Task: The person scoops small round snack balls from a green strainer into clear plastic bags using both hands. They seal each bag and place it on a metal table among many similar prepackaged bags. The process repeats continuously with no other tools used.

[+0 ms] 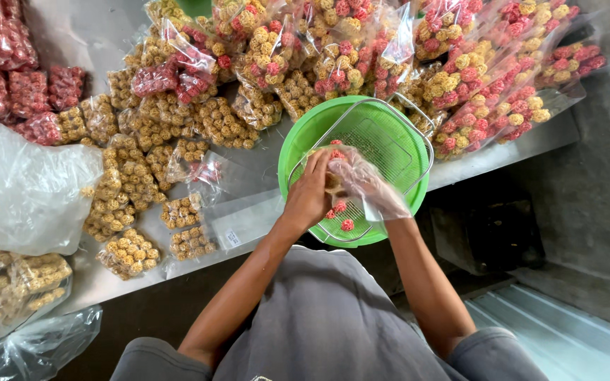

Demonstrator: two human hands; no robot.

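L hand (310,194) & R hand (361,185) pinch clear bag (383,197) over green basin (305,137); both closed.

A single head-worn view looks steeply down from above the person's lap, close over the round green plastic basin (298,144) at centre, with the long grey metal table (248,212) running diagonally across the frame.

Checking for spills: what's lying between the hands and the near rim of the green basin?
In the head view, a few loose red balls on the wire tray, between the hands and the green basin's near rim.
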